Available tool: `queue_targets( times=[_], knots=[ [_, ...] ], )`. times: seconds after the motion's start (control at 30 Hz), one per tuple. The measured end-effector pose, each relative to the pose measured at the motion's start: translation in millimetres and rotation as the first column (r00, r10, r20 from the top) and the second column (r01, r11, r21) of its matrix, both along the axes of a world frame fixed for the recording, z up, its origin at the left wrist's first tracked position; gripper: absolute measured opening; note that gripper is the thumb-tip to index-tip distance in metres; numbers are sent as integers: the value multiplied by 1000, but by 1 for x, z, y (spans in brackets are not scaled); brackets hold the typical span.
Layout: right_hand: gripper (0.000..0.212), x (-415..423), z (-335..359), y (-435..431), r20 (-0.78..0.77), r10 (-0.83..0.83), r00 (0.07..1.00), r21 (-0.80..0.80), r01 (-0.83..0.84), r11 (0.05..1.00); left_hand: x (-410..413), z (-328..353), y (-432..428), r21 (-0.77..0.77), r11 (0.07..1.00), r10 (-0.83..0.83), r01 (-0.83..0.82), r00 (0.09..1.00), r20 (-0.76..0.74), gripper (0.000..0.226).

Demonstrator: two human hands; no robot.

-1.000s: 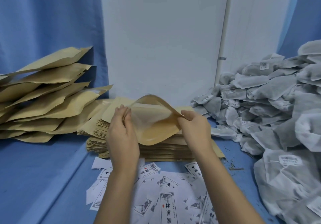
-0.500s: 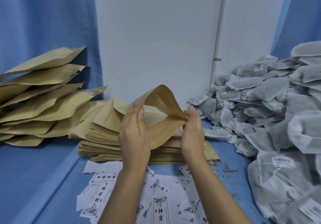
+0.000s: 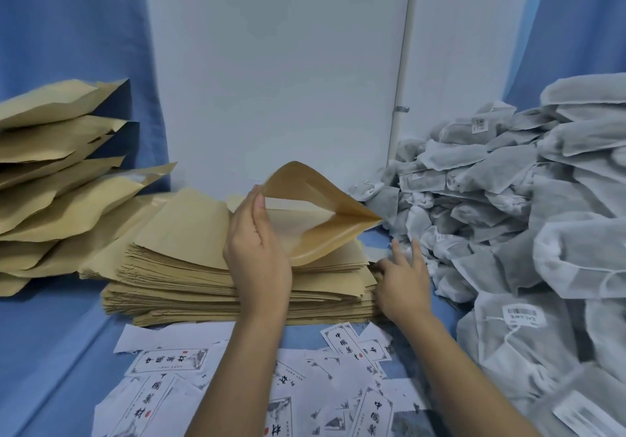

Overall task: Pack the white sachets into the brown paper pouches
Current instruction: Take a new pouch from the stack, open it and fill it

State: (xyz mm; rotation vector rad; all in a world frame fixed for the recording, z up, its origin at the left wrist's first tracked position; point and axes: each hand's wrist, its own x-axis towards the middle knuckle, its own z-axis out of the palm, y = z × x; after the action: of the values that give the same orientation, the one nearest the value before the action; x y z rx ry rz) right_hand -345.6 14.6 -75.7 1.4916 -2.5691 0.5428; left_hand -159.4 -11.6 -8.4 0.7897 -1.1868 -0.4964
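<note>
Where sachets (image 3: 501,179) heap rightward, labels (image 3: 169,362) litter front.

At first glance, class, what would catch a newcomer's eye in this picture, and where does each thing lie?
In the middle, the left hand holds a brown pouch with its mouth gaping open, over a stack of flat pouches. A heap of white sachets fills the right side, with the open right hand at its edge. At far left puffy pouches pile up, and printed paper slips lie scattered in front.

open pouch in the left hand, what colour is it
The pouch is tan brown, paler inside; head view shows it.
</note>
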Motion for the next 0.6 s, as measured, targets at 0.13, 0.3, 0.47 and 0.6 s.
queue_targets(
  times=[0.13, 0.3, 0.47, 0.6],
  knots=[
    [38, -11, -4, -12, -20, 47, 999, 152, -44, 987, -13, 2, -3, 20, 999, -31, 31, 999, -34, 37],
    [45, -19, -3, -16, -67, -15, 998, 2, 15, 1000, -26, 1, 0, 21, 998, -63, 64, 997, -55, 36],
    [33, -19, 8, -4, 64, -138, 988, -414, 152, 898, -36, -2, 12, 22, 995, -98, 100, 993, -70, 37],
    [60, -33, 9, 2, 255, -92, 963, -374, 186, 908, -40, -3, 21, 14, 993, -118, 119, 991, -67, 37]
  ],
)
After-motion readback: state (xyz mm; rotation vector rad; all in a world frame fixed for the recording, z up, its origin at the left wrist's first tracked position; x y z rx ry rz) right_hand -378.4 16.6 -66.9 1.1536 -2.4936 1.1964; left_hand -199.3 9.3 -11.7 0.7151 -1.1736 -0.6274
